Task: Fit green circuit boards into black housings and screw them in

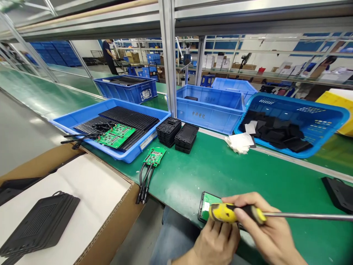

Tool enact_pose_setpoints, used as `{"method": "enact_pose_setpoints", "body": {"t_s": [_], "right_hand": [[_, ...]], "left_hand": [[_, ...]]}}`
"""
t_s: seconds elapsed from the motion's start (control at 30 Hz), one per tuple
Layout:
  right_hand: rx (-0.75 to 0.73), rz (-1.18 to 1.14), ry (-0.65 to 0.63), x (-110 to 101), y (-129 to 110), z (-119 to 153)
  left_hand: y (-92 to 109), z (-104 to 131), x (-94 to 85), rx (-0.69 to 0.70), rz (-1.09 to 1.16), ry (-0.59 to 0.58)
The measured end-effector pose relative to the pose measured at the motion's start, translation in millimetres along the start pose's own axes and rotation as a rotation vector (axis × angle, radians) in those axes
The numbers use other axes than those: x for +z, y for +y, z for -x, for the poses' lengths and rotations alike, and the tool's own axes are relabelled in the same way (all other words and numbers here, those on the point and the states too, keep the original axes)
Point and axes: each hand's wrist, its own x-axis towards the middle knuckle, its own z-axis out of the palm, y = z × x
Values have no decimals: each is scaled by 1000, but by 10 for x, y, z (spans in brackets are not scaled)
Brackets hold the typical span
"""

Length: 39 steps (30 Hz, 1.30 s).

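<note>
My right hand [266,228] is wrapped round a screwdriver [224,213] with a yellow and black handle. Its long metal shaft points to the right, away from the work. Just below the handle, my left hand [217,239] has its fingers curled on a black plastic case [200,208] at the bench's front edge. Inside that case lies a green circuit board [211,198] with a small white patch. The screwdriver handle and my hands cover much of the case, and my left fingertips are partly hidden.
Left of my hands lies a green board with black cables [153,156]. Behind it are stacked black cases [168,130] and a blue tray [129,156]. A blue basket [328,110] holds black pieces. A cardboard box [116,213] stands at left; a person [109,55] stands far back.
</note>
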Motion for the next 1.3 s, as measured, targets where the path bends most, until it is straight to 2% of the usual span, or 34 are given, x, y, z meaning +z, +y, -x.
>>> {"method": "enact_pose_setpoints", "body": {"t_s": [0.1,0.17,0.23,0.33,0.37,0.43,0.5,0.57,0.63,0.7,0.73,0.8,0.87,0.93,0.97,1.03,1.1,1.17,1.2,1.23,1.3], "right_hand": [[109,-8,143,-210,-14,125],[102,33,166,-257,27,232],[14,112,80,-229,113,316],[-88,207,-118,-148,241,360],[-79,221,-147,-136,259,354],[-42,227,-128,-145,239,319],[-1,189,-21,-179,154,261],[50,92,132,-199,44,192],[74,-20,258,-172,-36,123],[39,-106,292,-80,-54,69],[11,-132,271,-11,-39,52],[-36,-128,147,153,17,35],[-24,-87,-47,300,73,26],[22,-52,-201,360,110,2],[46,-39,-214,344,130,-23],[92,41,-138,214,209,-100],[144,259,-50,-11,388,-194],[172,581,-77,-263,681,-273],[148,724,-127,-376,854,-298],[146,769,-144,-471,1030,-311],[137,802,-165,-590,1332,-305]], "left_hand": [[-301,-183,-213,12,302,-277],[-504,-280,-306,-21,505,-443],[-662,-345,-343,-35,632,-557],[-786,-393,-340,-18,701,-631],[-799,-399,-338,-18,704,-636],[-781,-397,-343,-22,679,-638],[-696,-364,-351,3,595,-627],[-532,-287,-329,85,435,-582],[-300,-168,-248,156,211,-470],[-52,-27,-108,127,-13,-280],[57,39,-28,95,-98,-178],[210,138,115,20,-174,-27],[266,170,197,-4,-174,53],[244,136,202,1,-159,81],[216,103,182,-3,-161,80],[149,26,119,17,-176,49],[81,-44,50,66,-190,6],[4,-108,-12,120,-151,-53],[-45,-148,-43,136,-103,-111],[-106,-202,-75,142,-40,-196],[-280,-370,-145,137,128,-430]]}}
